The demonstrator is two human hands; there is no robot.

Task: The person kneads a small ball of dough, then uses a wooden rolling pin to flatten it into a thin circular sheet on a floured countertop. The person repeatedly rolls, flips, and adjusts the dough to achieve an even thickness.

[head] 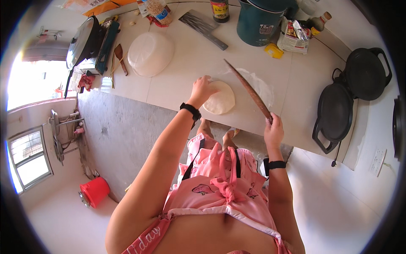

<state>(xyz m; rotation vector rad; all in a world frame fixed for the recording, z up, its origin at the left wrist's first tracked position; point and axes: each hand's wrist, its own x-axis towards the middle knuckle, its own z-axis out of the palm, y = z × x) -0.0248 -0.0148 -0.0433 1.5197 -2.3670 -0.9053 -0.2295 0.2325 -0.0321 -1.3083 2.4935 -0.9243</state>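
Observation:
A flat, round sheet of dough (221, 99) lies near the front edge of the pale tiled counter (190, 63). My left hand (204, 90) rests at its upper left edge, fingers apart, touching the dough or just over it. In my right hand (274, 130) is one end of a tapered wooden rolling pin (249, 89), raised and slanting up to the left, clear of the dough. White flour (258, 85) is spread on the counter to the right of the dough, partly behind the pin.
Behind the dough lie an upturned translucent plastic bowl (150, 54) and a cleaver (204, 30). A dark green bucket (258, 25) and a soy sauce bottle (219, 10) stand farther back. An open black electric griddle (336, 111) is at right; a lidded pan (83, 43) and wooden spatula (120, 58) are left.

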